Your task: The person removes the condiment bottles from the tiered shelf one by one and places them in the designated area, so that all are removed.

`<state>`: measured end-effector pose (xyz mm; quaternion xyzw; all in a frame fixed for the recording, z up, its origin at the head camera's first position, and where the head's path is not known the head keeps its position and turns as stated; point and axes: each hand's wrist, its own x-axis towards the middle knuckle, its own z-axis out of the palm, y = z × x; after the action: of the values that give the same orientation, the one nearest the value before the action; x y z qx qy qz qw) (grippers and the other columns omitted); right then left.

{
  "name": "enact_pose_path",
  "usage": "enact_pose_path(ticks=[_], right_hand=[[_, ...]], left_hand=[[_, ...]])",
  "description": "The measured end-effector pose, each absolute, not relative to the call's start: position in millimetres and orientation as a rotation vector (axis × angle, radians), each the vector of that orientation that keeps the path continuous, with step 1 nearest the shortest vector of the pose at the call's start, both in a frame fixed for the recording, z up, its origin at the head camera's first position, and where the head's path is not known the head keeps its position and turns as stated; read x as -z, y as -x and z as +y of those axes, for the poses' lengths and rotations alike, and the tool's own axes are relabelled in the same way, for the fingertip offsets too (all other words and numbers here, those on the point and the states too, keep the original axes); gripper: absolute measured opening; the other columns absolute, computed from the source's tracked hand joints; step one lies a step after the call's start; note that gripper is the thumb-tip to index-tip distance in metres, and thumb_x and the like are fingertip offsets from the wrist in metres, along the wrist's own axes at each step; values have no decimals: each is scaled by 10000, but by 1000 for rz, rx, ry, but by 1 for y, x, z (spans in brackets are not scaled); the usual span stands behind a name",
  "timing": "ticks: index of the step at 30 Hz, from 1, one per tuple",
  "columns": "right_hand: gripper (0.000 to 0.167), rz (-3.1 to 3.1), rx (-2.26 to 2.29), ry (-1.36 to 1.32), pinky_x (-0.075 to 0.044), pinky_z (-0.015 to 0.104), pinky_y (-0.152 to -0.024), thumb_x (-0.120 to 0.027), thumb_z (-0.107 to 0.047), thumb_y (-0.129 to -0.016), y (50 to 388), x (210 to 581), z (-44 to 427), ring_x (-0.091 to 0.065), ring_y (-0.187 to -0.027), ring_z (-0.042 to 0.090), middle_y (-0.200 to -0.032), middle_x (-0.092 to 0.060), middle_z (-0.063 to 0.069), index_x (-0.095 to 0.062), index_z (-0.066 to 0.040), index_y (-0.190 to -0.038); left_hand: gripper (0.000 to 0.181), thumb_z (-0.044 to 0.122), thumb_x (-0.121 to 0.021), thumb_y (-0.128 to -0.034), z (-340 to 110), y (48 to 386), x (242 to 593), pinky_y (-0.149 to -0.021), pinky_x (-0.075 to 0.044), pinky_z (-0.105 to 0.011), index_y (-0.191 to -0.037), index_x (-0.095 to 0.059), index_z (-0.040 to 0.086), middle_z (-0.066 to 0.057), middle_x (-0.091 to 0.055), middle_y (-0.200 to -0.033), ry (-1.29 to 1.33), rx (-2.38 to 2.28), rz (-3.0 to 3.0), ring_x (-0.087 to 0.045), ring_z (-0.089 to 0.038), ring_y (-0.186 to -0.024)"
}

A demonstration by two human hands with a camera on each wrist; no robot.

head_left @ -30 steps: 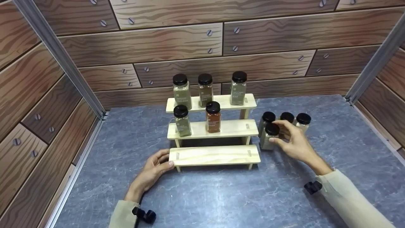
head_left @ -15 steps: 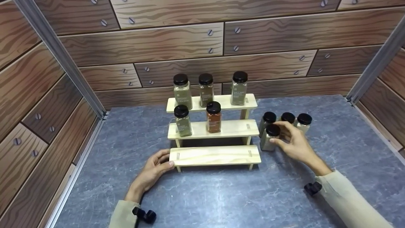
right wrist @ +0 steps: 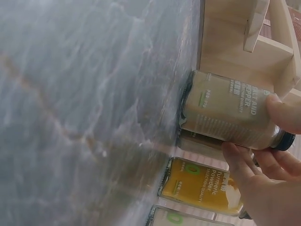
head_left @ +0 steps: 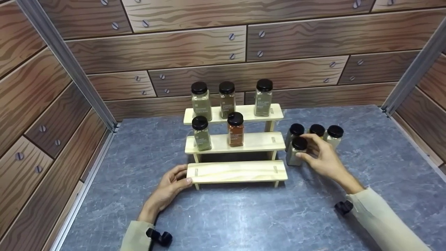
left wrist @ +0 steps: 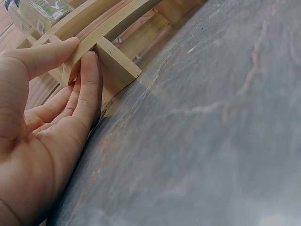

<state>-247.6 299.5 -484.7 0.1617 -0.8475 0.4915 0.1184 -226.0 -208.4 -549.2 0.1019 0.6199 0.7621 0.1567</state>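
My left hand [head_left: 167,190] holds the left end of the lowest step of a three-tier wooden spice rack [head_left: 237,171]. In the left wrist view, the thumb [left wrist: 51,55] lies on the step's edge, with fingers against its end and underside. To the rack's right, my right hand [head_left: 324,157] grips a black-capped glass spice jar [head_left: 294,158] between thumb and fingers. Its label reads "salt and pepper" in the right wrist view, where the jar [right wrist: 223,110] stands with its base at the tabletop. Close behind it are a dark-looking jar [head_left: 290,137] and a turmeric powder jar [right wrist: 197,183].
On the top tier stand a green jar [head_left: 201,106], a brown jar [head_left: 227,104] and a pale green jar [head_left: 263,103]. The middle tier bears a green jar [head_left: 202,137] and a red-orange jar [head_left: 236,134]. A pale jar [head_left: 333,136] stands rightmost. Wood-print walls [head_left: 209,45] enclose the grey table [head_left: 223,219].
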Motion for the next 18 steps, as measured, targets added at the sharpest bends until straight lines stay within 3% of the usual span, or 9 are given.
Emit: enact_pose_path(ticks=[5,7,10,16,18], right_hand=[[616,-2506,-1369,-498,-509,63,-996,-828,62,-864,246,479,300,-677,-1209,377,-1313,-675,308,-552,88,-1414],[598,-2496,-1340,-524,-504,61,-1007,-832,53,-869,245,474,300,-664,-1218,432,-1315,-675,301,-563,93,-1401],[534,-2454,-1290,-563,-523,81,-1011,-831,43,-880,245,462,298,-677,-1192,386,-1295,-696,266,-604,85,-1361],[449,-2362,-1211,-605,-560,107,-982,-829,14,-902,243,437,289,-695,-1118,134,-1238,-734,219,-673,27,-1323],[445,-2349,-1215,-622,-560,112,-990,-827,4,-908,242,430,283,-696,-1125,140,-1239,-734,214,-676,15,-1327]], left_hand=[[676,-17,-684,-981,-208,225,550,-1095,-589,-354,-1538,-331,-163,-216,-578,-1436,-286,-2183,1773,-676,-225,-1201],[679,-16,-684,-981,-208,225,550,-1099,-586,-356,-1540,-328,-161,-224,-571,-1445,-285,-2181,1776,-675,-225,-1205],[680,-17,-686,-980,-208,225,550,-1096,-588,-355,-1541,-328,-160,-232,-564,-1453,-282,-2181,1779,-671,-221,-1210],[683,-14,-692,-976,-208,225,549,-1077,-597,-338,-1541,-335,-154,-221,-569,-1447,-273,-2186,1776,-670,-213,-1200],[684,-13,-694,-974,-208,225,549,-1069,-599,-331,-1542,-337,-150,-217,-572,-1442,-268,-2187,1772,-671,-211,-1195]])
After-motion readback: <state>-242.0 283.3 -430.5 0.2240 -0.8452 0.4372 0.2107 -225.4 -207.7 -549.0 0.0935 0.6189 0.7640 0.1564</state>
